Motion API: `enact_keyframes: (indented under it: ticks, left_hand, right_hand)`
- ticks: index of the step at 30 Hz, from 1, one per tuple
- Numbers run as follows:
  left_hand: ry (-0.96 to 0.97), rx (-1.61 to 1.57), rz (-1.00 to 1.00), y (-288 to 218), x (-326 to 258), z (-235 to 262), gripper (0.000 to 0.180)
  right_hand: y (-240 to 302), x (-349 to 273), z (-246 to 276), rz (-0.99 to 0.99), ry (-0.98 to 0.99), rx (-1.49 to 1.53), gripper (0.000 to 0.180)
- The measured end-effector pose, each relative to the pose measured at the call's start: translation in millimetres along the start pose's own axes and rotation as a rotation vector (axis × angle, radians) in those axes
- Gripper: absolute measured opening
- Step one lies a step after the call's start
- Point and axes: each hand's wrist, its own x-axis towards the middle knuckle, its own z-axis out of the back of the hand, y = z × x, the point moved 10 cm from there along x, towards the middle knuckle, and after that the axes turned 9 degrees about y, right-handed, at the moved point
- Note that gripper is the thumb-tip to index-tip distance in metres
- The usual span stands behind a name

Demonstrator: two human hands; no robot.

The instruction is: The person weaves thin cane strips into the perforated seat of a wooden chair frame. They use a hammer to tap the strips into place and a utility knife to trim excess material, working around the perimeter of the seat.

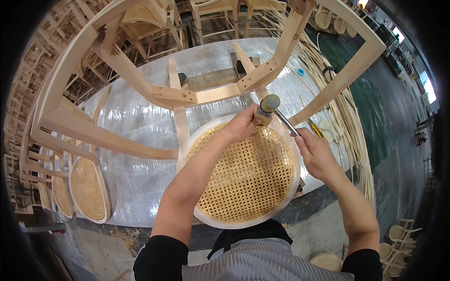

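Observation:
My right hand (316, 150) is closed round the lower part of a hammer (287, 122) with a metal shaft. Its round, worn yellow-grey head (270, 102) is over a small wooden block (262, 116), and whether they touch I cannot tell. The fingers of my left hand (243, 125) are closed on that block, above the far right part of a round seat. Woven cane (243, 178) fills the seat inside a pale rim (293, 187). Beyond my hands, a light wooden chair frame (218, 93) has its legs and curved rails joined to the seat.
Clear plastic film covers the worktable (136, 182). More cane seats (89, 187) lean at the left. Long pale rattan strips (358, 154) run along the right side, near yellow-handled pliers (317, 129). Bare wooden chairs (213, 18) stand behind.

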Motion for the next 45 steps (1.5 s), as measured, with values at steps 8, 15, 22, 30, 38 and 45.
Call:
enact_keyframes:
  ticks: [8,15,22,30,38,45]
  left_hand:
    - [-0.024,0.047,0.024,-2,-7,8,0.045]
    - [-0.04,-0.034,-0.032,-7,1,-14,0.036]
    - [-0.032,-0.015,-0.059,4,-11,5,0.035]
    - [-0.049,-0.067,-0.028,6,-12,-2,0.038]
    - [-0.067,-0.019,0.059,3,-11,-14,0.041]
    - [-0.083,0.058,-0.042,-10,-4,-25,0.033]
  right_hand:
    - [29,-12,13,-0.01,-0.058,0.191,0.022]
    - [-4,-14,-2,0.01,0.011,-0.182,0.017]
    - [62,-34,32,0.345,-0.221,0.189,0.021]
    - [57,-32,32,0.191,-0.163,0.082,0.021]
    - [32,-31,20,0.068,-0.025,-0.074,0.022]
    - [8,-35,8,0.07,0.014,-0.121,0.023]
